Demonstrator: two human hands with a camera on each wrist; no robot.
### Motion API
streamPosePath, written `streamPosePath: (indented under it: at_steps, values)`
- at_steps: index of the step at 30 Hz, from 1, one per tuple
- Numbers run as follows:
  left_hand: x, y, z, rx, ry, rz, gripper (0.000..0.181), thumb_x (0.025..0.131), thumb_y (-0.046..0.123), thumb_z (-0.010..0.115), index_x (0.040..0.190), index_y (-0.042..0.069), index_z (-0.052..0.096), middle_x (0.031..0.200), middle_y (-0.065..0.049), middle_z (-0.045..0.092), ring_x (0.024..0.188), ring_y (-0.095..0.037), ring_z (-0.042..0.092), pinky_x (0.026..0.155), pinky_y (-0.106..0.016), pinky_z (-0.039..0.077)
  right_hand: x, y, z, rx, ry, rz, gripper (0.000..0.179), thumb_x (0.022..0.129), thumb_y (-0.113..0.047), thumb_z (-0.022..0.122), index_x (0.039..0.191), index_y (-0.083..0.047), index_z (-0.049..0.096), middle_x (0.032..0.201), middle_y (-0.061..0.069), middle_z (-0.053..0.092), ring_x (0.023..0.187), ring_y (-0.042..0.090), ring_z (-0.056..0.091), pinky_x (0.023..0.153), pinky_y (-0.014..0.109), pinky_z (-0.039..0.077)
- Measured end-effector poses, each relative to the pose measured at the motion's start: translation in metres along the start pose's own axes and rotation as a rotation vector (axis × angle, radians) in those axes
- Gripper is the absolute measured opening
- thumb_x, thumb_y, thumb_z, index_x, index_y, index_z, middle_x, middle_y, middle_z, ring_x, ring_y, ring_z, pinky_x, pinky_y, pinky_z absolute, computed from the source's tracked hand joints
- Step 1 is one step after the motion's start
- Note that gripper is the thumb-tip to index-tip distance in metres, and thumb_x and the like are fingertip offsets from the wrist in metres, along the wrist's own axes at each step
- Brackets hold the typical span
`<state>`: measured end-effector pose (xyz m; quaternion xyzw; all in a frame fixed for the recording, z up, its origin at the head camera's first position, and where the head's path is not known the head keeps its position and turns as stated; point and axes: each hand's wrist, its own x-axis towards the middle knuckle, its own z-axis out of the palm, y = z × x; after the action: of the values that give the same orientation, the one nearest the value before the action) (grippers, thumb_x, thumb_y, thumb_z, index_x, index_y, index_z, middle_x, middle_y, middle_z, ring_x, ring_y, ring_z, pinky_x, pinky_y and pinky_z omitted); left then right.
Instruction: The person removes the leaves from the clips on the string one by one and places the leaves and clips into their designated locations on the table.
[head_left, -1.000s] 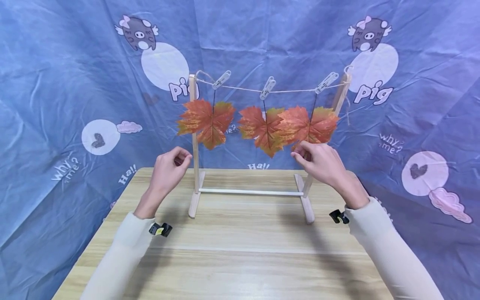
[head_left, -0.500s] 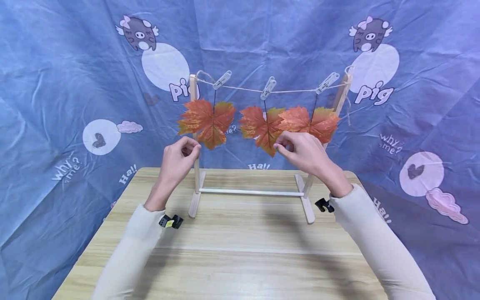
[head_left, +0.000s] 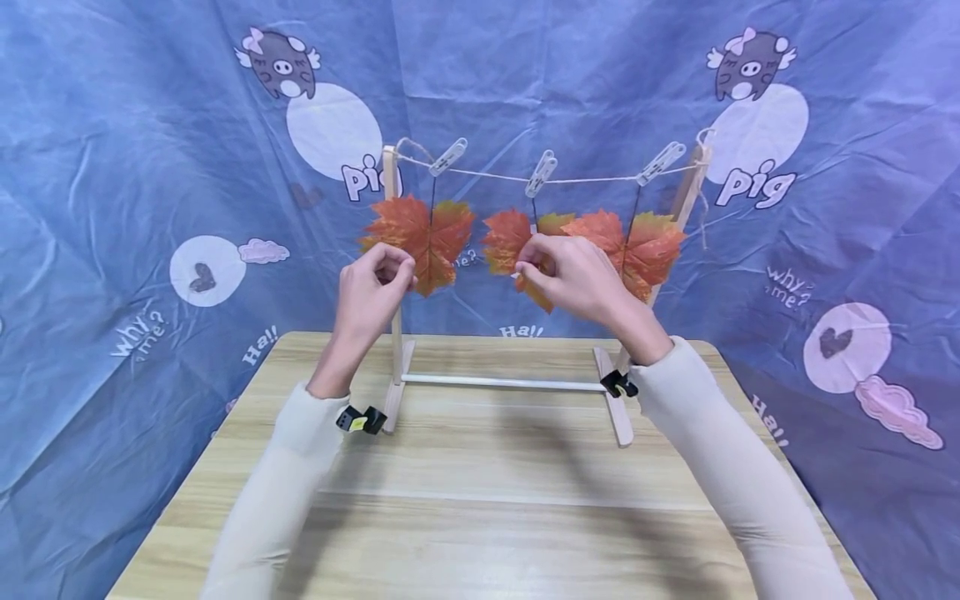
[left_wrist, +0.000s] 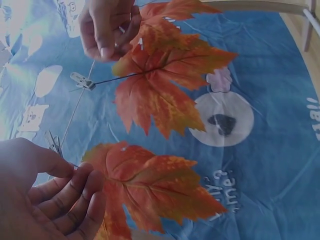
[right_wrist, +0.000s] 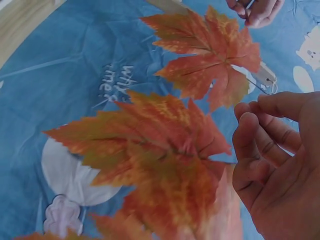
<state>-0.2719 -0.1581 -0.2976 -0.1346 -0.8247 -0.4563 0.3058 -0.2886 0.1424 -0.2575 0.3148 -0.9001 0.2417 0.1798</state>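
Three orange-red artificial maple leaves hang by dark stems from clothespins on a string. My left hand (head_left: 372, 287) is in front of the left leaf (head_left: 442, 242), fingers loosely curled, thumb tip near the index finger. My right hand (head_left: 573, 275) overlaps the middle leaf (head_left: 504, 237) in the head view, its fingers also loosely bent. Neither hand shows anything between its fingers; touch with the leaves cannot be told. The right leaf (head_left: 648, 250) hangs beside my right hand. Above them are the left clothespin (head_left: 448, 157), middle clothespin (head_left: 542, 173) and right clothespin (head_left: 661, 163).
A wooden stand holds the string (head_left: 495, 175) between its left post (head_left: 390, 175) and right post (head_left: 692, 187). A white crossbar (head_left: 502, 382) joins the feet low down. The stand is on a wood-grain table (head_left: 450, 533), with a blue printed cloth (head_left: 480, 75) behind.
Both hands have risen. My left hand has moved right, from beside the left post to the left leaf; my right hand has moved left, from the right leaf to the middle one.
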Motion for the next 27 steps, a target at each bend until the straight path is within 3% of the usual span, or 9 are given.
streamPosePath:
  at_steps: [13, 21, 27]
  values:
    - [0.022, 0.022, 0.015, -0.041, 0.086, -0.005, 0.013, 0.103, 0.016, 0.067, 0.099, 0.006, 0.074, 0.082, -0.012, 0.075, 0.067, -0.012, 0.063, 0.063, -0.018, 0.048, 0.045, -0.023, -0.005, 0.069, 0.028, 0.003, 0.015, 0.107, -0.026, 0.066, 0.113, -0.014, 0.074, 0.099, 0.003, 0.078, 0.073, 0.018, 0.064, 0.07, 0.035, 0.05]
    - [0.039, 0.04, 0.019, -0.051, 0.133, 0.005, 0.014, 0.103, 0.015, 0.067, 0.103, 0.004, 0.075, 0.085, -0.012, 0.076, 0.072, -0.013, 0.065, 0.067, -0.017, 0.049, 0.073, -0.038, -0.015, 0.106, 0.08, 0.025, 0.02, 0.108, -0.029, 0.064, 0.119, -0.015, 0.072, 0.113, 0.001, 0.075, 0.063, 0.022, 0.058, 0.067, 0.033, 0.048]
    - [0.051, 0.049, 0.023, -0.04, 0.187, -0.014, 0.014, 0.102, 0.016, 0.067, 0.105, 0.005, 0.075, 0.089, -0.01, 0.076, 0.076, -0.011, 0.066, 0.071, -0.017, 0.05, 0.09, -0.051, -0.023, 0.123, 0.12, 0.071, 0.029, 0.108, -0.032, 0.063, 0.129, -0.013, 0.066, 0.122, 0.002, 0.07, 0.072, 0.021, 0.056, 0.081, 0.03, 0.049]
